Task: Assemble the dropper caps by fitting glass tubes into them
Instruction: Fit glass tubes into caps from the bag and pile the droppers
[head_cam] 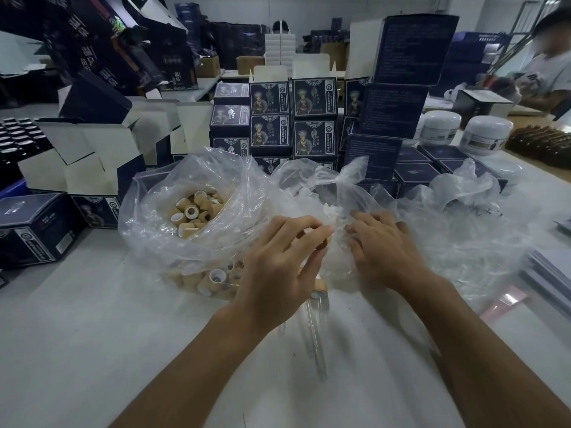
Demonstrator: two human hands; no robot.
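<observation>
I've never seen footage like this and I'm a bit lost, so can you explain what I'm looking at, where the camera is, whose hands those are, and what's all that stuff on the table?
This is a single picture from a wide-angle camera worn on a person's head, looking forward and down, so the two bare arms reaching in belong to the wearer. No robot is involved. On the white table sits a clear plastic bag full of tan dropper caps. The left hand holds one cap between its fingers, while the right hand rests on a second bag of small white pieces. A finished cap with a glass tube lies near the wrists. Behind stand dark printed boxes and white jars.
</observation>
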